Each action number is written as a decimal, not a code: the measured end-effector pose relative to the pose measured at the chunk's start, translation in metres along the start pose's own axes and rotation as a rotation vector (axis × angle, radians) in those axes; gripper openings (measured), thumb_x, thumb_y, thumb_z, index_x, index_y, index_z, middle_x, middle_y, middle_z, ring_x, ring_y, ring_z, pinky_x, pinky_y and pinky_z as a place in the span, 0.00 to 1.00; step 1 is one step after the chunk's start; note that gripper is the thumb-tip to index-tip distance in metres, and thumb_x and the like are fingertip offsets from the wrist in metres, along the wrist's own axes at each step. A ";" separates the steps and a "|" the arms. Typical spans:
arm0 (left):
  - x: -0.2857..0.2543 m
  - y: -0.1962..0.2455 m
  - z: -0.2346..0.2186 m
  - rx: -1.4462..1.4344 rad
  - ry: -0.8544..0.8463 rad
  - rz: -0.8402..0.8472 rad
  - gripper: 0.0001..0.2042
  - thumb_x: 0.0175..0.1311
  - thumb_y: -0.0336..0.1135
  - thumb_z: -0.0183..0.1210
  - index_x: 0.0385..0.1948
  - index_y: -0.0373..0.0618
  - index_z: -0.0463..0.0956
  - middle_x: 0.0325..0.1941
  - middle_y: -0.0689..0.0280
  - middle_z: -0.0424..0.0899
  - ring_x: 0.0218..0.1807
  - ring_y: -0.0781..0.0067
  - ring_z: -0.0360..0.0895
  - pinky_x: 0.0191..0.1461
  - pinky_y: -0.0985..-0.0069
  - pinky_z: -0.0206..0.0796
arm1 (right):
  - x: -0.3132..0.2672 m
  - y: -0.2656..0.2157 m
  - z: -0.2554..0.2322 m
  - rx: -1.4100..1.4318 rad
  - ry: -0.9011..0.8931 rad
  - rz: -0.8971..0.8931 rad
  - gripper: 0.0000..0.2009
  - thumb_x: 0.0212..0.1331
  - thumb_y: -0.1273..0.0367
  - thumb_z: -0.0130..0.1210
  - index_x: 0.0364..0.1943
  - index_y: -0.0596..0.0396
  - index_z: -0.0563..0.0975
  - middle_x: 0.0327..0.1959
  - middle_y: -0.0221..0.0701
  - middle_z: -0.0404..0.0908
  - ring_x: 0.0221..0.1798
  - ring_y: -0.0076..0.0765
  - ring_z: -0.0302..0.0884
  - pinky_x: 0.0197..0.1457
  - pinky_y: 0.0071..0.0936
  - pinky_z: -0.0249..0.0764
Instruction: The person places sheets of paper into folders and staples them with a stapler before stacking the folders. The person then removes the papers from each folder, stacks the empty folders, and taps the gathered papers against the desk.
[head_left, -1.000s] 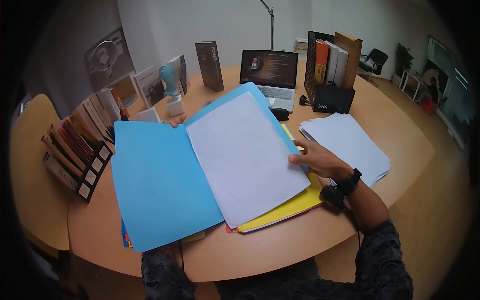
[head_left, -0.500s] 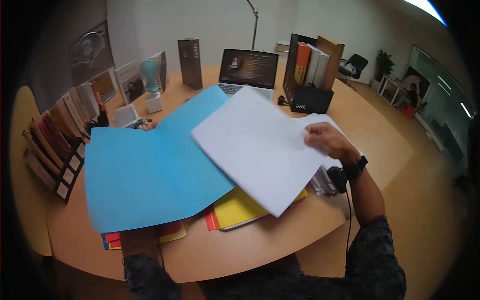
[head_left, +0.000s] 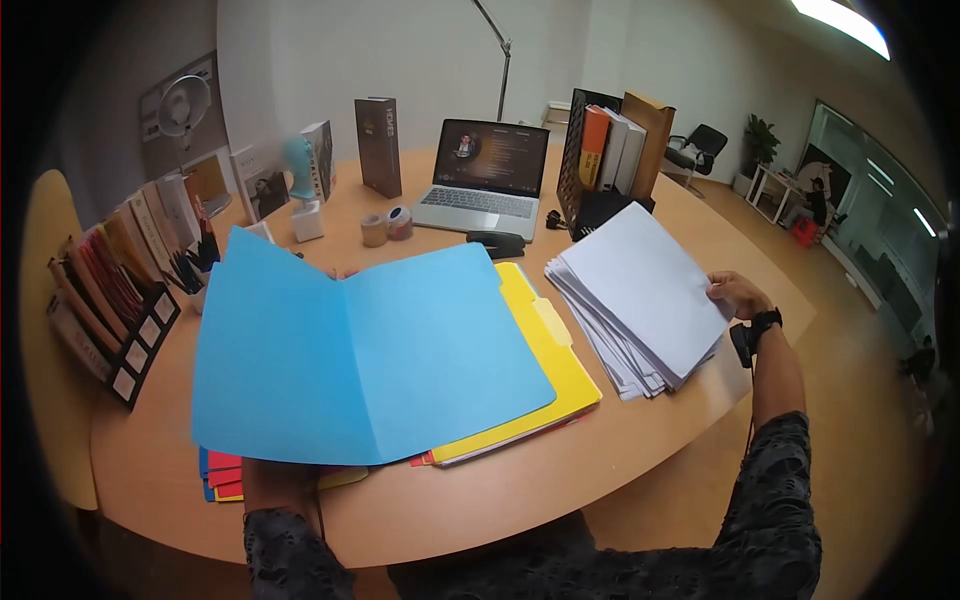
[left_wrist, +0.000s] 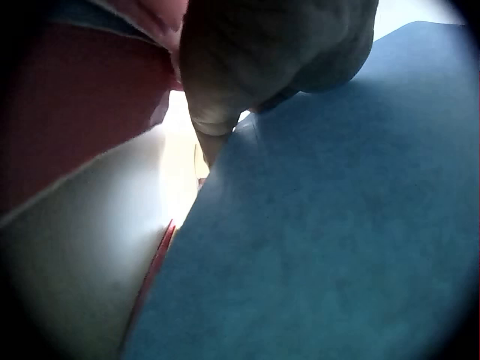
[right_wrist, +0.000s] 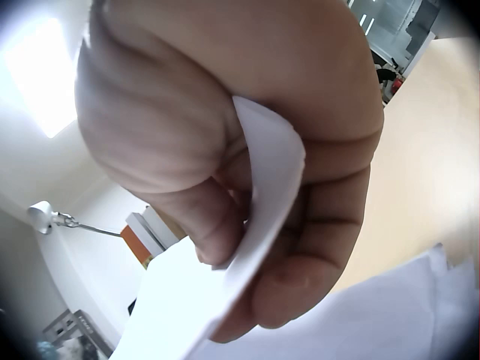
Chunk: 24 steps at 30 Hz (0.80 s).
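Observation:
An unfolded blue folder (head_left: 450,345) is held up over the table by the left hand (left_wrist: 277,56), whose fingers grip it from beneath; in the head view only fingertips show at its upper edge. No paper lies on the folder's inner face. At the right, the right hand (head_left: 738,292) pinches the edge of white sheets (head_left: 640,285) between thumb and fingers, above a stack of white paper (head_left: 625,365). The right wrist view shows the sheets (right_wrist: 259,187) bent within the grip. Yellow folders (head_left: 575,378) lie under the blue one's right side.
Behind stand a laptop (head_left: 485,175), a black stapler-like object (head_left: 497,243), two tape rolls and a dark box (head_left: 378,150). Upright books (head_left: 605,150) stand back right, a file rack (head_left: 140,340) at left. Red folders (head_left: 226,478) lie near the front edge.
The right hand has lifted the white sheets off the blue folder and carried them right, over the paper stack. The left hand still holds the folder, now bare inside.

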<state>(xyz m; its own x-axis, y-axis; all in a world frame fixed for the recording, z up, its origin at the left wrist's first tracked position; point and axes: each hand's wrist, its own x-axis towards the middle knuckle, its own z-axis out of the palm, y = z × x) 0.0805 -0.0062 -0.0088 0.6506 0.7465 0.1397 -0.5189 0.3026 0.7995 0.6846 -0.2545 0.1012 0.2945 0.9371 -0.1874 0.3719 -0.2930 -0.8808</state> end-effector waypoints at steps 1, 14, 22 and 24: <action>0.000 0.004 0.001 0.012 0.000 0.001 0.06 0.69 0.34 0.52 0.40 0.43 0.75 0.39 0.67 0.81 0.41 0.75 0.79 0.44 0.72 0.74 | 0.002 0.003 0.003 -0.064 0.039 0.038 0.13 0.53 0.75 0.53 0.44 0.57 0.80 0.36 0.29 0.82 0.38 0.28 0.78 0.47 0.27 0.73; -0.016 0.047 0.000 0.196 0.043 -0.077 0.07 0.70 0.35 0.52 0.41 0.44 0.75 0.40 0.67 0.81 0.41 0.75 0.79 0.44 0.73 0.74 | 0.026 -0.110 0.209 -0.121 0.029 -0.416 0.18 0.67 0.59 0.51 0.42 0.65 0.77 0.34 0.35 0.79 0.33 0.29 0.78 0.35 0.28 0.80; -0.045 0.071 0.010 0.234 0.086 -0.049 0.07 0.70 0.35 0.52 0.42 0.44 0.75 0.40 0.67 0.81 0.42 0.76 0.79 0.44 0.73 0.74 | 0.011 -0.120 0.323 0.119 -0.301 -0.242 0.14 0.59 0.71 0.56 0.43 0.71 0.77 0.33 0.38 0.80 0.30 0.28 0.77 0.34 0.23 0.74; -0.045 0.069 0.016 0.240 0.088 -0.062 0.07 0.70 0.35 0.52 0.42 0.44 0.75 0.40 0.67 0.81 0.42 0.76 0.79 0.44 0.73 0.74 | 0.013 -0.115 0.326 0.252 -0.249 -0.269 0.12 0.56 0.74 0.56 0.42 0.71 0.77 0.31 0.37 0.80 0.30 0.27 0.77 0.33 0.22 0.73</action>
<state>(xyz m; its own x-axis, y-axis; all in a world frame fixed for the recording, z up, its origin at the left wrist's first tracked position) 0.0240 -0.0281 0.0495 0.6209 0.7827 0.0436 -0.3264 0.2075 0.9222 0.3590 -0.1467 0.0582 -0.0165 0.9998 -0.0086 0.1709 -0.0057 -0.9853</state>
